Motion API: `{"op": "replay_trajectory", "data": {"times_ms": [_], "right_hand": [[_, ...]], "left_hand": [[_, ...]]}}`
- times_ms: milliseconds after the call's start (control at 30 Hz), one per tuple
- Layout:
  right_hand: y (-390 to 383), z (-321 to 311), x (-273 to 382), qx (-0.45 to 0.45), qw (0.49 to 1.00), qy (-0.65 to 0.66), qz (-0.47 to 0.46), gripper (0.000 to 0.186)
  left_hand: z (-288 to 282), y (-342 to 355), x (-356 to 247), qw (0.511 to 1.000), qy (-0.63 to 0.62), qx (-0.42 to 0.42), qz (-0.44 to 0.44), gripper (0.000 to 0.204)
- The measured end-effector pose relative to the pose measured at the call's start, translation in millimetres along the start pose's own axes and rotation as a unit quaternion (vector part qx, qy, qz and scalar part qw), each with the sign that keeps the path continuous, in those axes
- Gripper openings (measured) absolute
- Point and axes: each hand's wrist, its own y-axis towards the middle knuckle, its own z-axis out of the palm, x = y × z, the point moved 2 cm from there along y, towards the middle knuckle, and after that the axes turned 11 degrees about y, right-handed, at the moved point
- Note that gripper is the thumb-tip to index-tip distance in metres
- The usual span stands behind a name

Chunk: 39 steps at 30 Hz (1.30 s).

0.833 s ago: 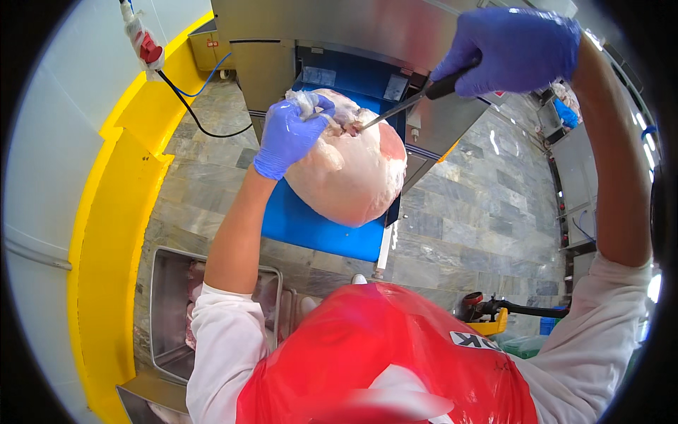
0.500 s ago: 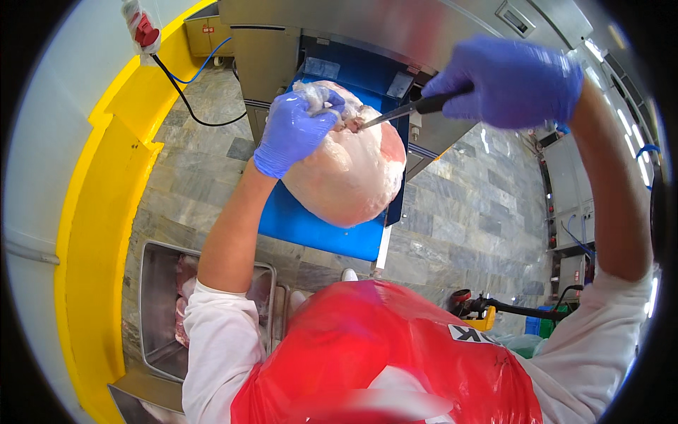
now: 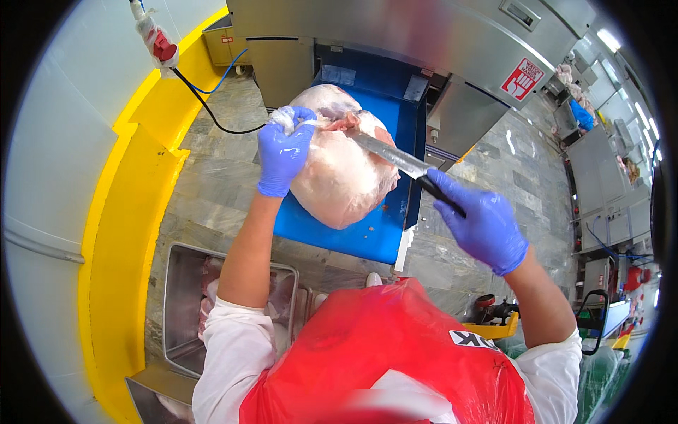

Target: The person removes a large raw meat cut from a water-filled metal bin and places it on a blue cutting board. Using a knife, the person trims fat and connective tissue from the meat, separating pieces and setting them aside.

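Observation:
A large pale, fat-covered cut of meat rests on the blue conveyor belt. My left hand, in a blue glove, is closed on a whitish flap of fat at the meat's upper left side. The black handle of a knife is in my gloved right hand, to the right of the belt. Its long blade points up and left, and the tip lies at the reddish opening in the top of the meat.
Steel machine housing stands behind the belt. A steel tub with meat pieces sits on the floor at lower left. Yellow barrier runs along the left wall. A black cable hangs beside a red plug.
My right hand has come down and nearer, and the knife now slants from lower right. My left hand has drawn the flap of fat out leftward. The view has shifted slightly.

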Motion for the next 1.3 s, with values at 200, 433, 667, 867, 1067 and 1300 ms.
{"op": "replay_trajectory", "data": {"times_ms": [200, 433, 667, 867, 1067, 1300], "right_hand": [[67.2, -89.7, 37.5, 0.139, 0.985, -0.104, -0.004, 0.038], [65.2, -47.6, 29.3, 0.035, 0.982, -0.129, -0.132, 0.034], [5.5, 31.0, -16.1, -0.053, 0.998, 0.015, -0.039, 0.049], [-2.5, 61.0, -39.3, -0.083, 0.995, 0.022, -0.052, 0.052], [3.3, 71.0, -67.8, -0.133, 0.984, -0.018, -0.116, 0.052], [-0.2, 41.4, -73.9, -0.143, 0.976, -0.072, -0.148, 0.053]], "left_hand": [[2.0, -6.5, -1.3, 0.999, 0.034, 0.005, -0.035, 0.014], [1.9, -10.4, 10.2, 0.998, 0.020, -0.041, -0.035, 0.006], [8.1, -5.6, 12.1, 0.998, 0.032, -0.047, -0.036, 0.005], [-2.7, -7.8, 18.1, 0.993, 0.032, 0.047, -0.103, 0.010], [-15.4, -1.2, 16.2, 0.982, -0.004, 0.132, -0.134, 0.021], [-11.8, 35.1, -29.6, 0.879, 0.186, 0.353, -0.261, 0.064]]}}
